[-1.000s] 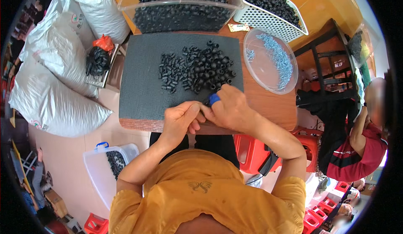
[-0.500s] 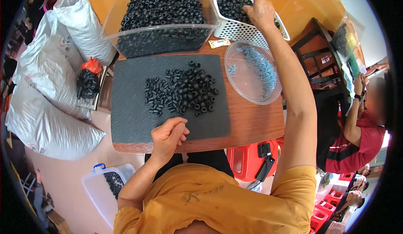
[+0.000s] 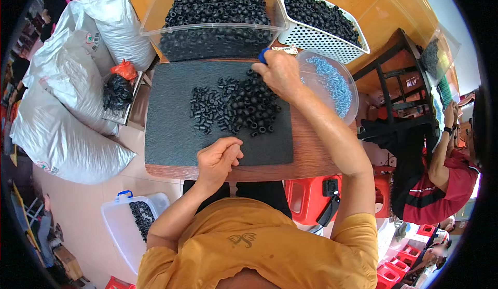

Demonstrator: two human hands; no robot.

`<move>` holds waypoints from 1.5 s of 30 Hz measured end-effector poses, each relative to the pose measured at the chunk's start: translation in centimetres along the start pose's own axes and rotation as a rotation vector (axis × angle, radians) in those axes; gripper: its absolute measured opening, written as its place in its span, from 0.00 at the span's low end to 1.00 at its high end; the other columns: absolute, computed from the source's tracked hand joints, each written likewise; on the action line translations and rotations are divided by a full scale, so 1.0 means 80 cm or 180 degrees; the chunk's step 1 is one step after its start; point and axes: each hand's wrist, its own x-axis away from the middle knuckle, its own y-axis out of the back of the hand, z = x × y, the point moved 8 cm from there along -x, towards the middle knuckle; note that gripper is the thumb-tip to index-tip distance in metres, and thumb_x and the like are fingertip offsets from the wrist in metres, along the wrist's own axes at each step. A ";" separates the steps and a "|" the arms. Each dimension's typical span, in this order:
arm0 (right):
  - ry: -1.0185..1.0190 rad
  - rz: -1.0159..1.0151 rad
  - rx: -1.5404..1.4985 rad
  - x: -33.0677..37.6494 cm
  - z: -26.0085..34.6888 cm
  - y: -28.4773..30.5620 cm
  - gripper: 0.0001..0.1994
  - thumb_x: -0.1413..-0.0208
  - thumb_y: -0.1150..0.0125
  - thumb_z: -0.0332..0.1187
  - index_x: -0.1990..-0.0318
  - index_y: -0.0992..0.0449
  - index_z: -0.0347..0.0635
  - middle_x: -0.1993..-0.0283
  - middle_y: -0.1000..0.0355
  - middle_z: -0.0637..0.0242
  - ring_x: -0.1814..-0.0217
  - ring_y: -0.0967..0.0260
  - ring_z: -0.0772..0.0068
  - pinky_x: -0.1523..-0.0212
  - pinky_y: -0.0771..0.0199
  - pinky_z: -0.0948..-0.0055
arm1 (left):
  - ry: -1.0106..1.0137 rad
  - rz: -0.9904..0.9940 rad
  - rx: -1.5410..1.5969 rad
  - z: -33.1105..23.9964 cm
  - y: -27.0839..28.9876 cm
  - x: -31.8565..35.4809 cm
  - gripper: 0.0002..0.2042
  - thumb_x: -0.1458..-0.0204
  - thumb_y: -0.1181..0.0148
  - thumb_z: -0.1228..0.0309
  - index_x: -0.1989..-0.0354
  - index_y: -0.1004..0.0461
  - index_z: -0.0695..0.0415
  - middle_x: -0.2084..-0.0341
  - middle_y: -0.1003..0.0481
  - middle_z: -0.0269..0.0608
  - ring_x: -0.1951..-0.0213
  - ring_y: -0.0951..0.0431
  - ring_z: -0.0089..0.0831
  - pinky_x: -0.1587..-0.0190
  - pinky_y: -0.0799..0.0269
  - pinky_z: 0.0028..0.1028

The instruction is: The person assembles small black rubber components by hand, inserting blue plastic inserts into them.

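Plainly, the left hand (image 3: pixel 219 159) is clenched, the right hand (image 3: pixel 280 72) by rounded, hollow black pieces (image 3: pixel 258 107), grip unclear.

Small black parts (image 3: pixel 218 3) fill a clear plastic bin (image 3: pixel 150 28) and a perforated white basket (image 3: pixel 316 37) at a wooden table (image 3: pixel 308 151) in what appears to be a small-parts workshop. Bulging white sacks (image 3: pixel 67 133) crowd the tiled floor (image 3: pixel 78 201), with red plastic stools (image 3: pixel 308 208) and another person in a red top (image 3: pixel 441 203) nearby.

Downward fisheye view from head height
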 end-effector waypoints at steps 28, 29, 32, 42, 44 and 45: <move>0.0295 -0.0583 -0.2178 0.145 0.108 0.036 0.11 0.61 0.36 0.23 0.66 0.26 0.36 0.69 0.30 0.61 0.69 0.35 0.67 0.69 0.34 0.73 | 0.0621 -0.0304 0.2682 0.010 -0.004 -0.012 0.08 0.49 0.46 0.76 0.62 0.32 0.63 0.71 0.27 0.41 0.72 0.26 0.29 0.70 0.29 0.27; 0.0288 -0.0586 -0.2183 0.147 0.109 0.036 0.11 0.61 0.36 0.23 0.66 0.26 0.36 0.69 0.30 0.61 0.69 0.35 0.67 0.69 0.34 0.73 | 0.0627 -0.0303 0.2675 0.010 -0.005 -0.011 0.08 0.49 0.46 0.76 0.62 0.32 0.63 0.71 0.27 0.41 0.72 0.26 0.29 0.70 0.29 0.27; 0.0242 -0.0667 -0.2206 0.155 0.110 0.037 0.12 0.63 0.37 0.23 0.66 0.25 0.35 0.70 0.30 0.61 0.68 0.35 0.61 0.69 0.35 0.69 | 0.0665 -0.0359 0.2688 0.008 -0.006 -0.007 0.07 0.50 0.45 0.78 0.63 0.33 0.63 0.72 0.27 0.40 0.72 0.26 0.28 0.70 0.30 0.26; 0.0344 -0.0999 -0.1497 0.169 0.122 0.058 0.09 0.63 0.37 0.22 0.70 0.28 0.35 0.71 0.31 0.60 0.70 0.36 0.59 0.71 0.35 0.67 | 0.0574 -0.0312 0.2243 -0.003 -0.012 -0.002 0.11 0.52 0.42 0.75 0.61 0.30 0.65 0.74 0.27 0.38 0.75 0.28 0.26 0.71 0.32 0.24; 0.0378 -0.1041 -0.1433 0.173 0.123 0.060 0.09 0.63 0.37 0.21 0.70 0.28 0.35 0.71 0.31 0.60 0.71 0.36 0.58 0.72 0.35 0.67 | 0.0656 -0.0283 0.2274 0.000 -0.016 -0.002 0.10 0.52 0.42 0.75 0.61 0.30 0.66 0.74 0.27 0.39 0.75 0.28 0.25 0.71 0.32 0.24; 0.0284 -0.0989 -0.1529 0.173 0.122 0.057 0.09 0.63 0.38 0.21 0.71 0.28 0.35 0.71 0.31 0.59 0.72 0.36 0.58 0.73 0.36 0.66 | 0.0681 -0.0334 0.2304 0.001 -0.015 -0.001 0.09 0.52 0.43 0.77 0.62 0.29 0.66 0.74 0.27 0.39 0.76 0.28 0.24 0.73 0.32 0.22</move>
